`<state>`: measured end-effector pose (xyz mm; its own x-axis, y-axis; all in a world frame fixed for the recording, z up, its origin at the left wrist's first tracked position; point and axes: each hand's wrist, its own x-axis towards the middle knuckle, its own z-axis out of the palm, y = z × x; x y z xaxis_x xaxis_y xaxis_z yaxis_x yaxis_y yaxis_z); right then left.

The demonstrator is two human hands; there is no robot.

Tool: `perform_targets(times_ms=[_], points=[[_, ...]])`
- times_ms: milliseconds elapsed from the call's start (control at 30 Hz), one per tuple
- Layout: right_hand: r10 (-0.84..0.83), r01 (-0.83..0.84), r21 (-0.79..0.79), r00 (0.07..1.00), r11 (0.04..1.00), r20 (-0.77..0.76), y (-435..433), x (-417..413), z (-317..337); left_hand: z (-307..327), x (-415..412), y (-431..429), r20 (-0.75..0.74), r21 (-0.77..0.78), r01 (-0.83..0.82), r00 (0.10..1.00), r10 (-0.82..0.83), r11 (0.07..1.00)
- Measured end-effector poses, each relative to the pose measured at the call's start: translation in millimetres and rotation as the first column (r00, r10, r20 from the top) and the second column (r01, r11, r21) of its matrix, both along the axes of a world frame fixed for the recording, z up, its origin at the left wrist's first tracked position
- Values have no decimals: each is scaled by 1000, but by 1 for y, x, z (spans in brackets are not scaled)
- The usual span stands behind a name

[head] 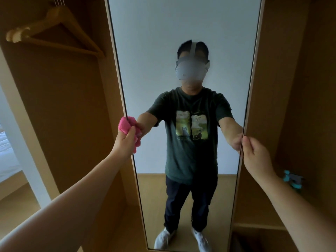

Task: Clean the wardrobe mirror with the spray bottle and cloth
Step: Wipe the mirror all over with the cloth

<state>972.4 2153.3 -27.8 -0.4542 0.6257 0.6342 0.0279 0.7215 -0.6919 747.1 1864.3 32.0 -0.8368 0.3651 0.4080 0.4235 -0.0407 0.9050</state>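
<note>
The tall wardrobe mirror [181, 24] stands straight ahead in a pale wooden frame and reflects a person. My left hand [125, 140] grips a bunched pink cloth [124, 125] and holds it against the mirror's left edge at mid height. My right hand [256, 155] grips the mirror's right edge at about the same height, thumb on the front. A spray bottle [293, 180] with a teal and grey head stands on a shelf to the lower right, partly hidden behind my right forearm.
Wooden hangers [54, 28] hang in the open wardrobe bay at the upper left. Wooden wardrobe panels [294, 88] flank the mirror on both sides. A lower shelf [260, 227] sits at the bottom right. A bed edge [7, 160] shows at far left.
</note>
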Motion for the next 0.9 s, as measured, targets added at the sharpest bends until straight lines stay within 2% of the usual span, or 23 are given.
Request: perform_targets(times_ms=[200, 367, 900], points=[[9, -8, -36, 999, 999, 31, -5, 3, -10, -17, -1, -7, 4, -95, 62, 998, -62, 994], [4, -1, -51, 998, 999, 64, -7, 4, -19, -28, -3, -10, 32, -209, 51, 998, -45, 977], [11, 4, -121, 992, 993, 126, -14, 9, -40, -56, -1, -10, 81, -318, 29, 997, -3, 948]])
